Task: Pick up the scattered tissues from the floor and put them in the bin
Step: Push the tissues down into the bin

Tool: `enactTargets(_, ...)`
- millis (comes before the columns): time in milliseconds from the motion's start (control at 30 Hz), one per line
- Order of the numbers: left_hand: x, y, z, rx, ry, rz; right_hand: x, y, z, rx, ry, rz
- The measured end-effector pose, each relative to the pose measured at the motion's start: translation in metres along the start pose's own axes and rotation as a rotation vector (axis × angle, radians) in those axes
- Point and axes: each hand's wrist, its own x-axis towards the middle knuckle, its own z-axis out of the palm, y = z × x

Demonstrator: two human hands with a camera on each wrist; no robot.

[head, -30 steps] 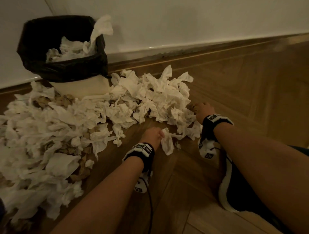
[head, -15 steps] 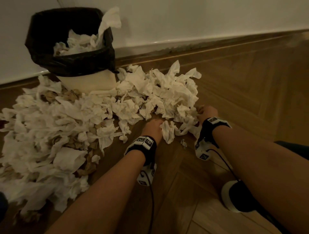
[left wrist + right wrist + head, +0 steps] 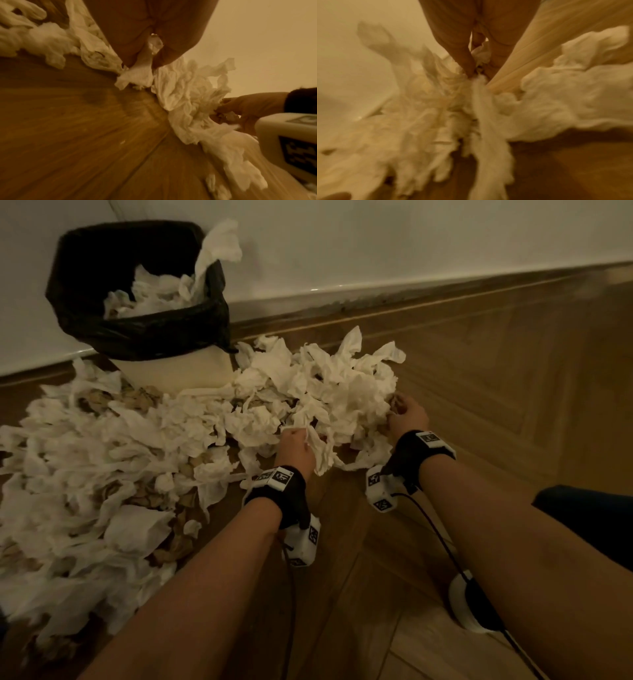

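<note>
Presently: wooden floor (image 3: 479,392) | tissues (image 3: 102,474) heaped wide across it, reaching the bin | bin (image 3: 144,337) by wall, black-lined, part-filled with tissues | left hand (image 3: 294,450) fingers curled, clutching tissue | right hand (image 3: 407,414) fingers pinching tissue at heap's edge.

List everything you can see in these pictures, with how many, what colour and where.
crumpled paper tissues: too many to count, white, heaped on the floor before the bin
brown crumpled paper: several scraps, among the tissues
plastic bin: one, cream, black liner, against the wall, tissues inside
wooden parquet floor: brown
wall: white
wrist cameras: two, white, black straps
left hand: grips tissues
right hand: grips tissues
</note>
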Motion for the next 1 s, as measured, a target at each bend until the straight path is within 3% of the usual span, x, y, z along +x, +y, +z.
enactTargets(100, 0.004, 0.003, -0.017, -0.108, 0.052, -0.034, -0.003, -0.023, 0.010, 0.072, 0.015, -0.057)
enactTargets(200, 0.008, 0.004, -0.037, -0.200, 0.132, -0.062, -0.008, -0.044, 0.021, 0.341, -0.023, -0.057)
enactTargets(333, 0.011, 0.000, -0.063, -0.317, 0.216, -0.063, -0.028, -0.077, 0.033, 0.875, -0.188, 0.062)
enactTargets(433, 0.013, -0.007, -0.076, -0.438, 0.226, -0.054, -0.038, -0.091, 0.036, 1.072, -0.318, 0.120)
enactTargets(600, 0.007, -0.022, -0.088, -0.483, 0.244, -0.060, -0.053, -0.107, 0.038, 1.230, -0.385, 0.255)
enactTargets(733, -0.001, -0.030, -0.095, -0.489, 0.242, -0.100, -0.068, -0.120, 0.038, 1.308, -0.427, 0.266)
enactTargets(900, -0.010, -0.016, -0.117, -0.459, 0.250, -0.088, -0.092, -0.147, 0.037, 1.167, -0.400, 0.231)
enactTargets(1000, -0.018, 0.001, -0.139, -0.377, 0.290, 0.003, -0.108, -0.165, 0.027, 1.146, -0.523, 0.214)
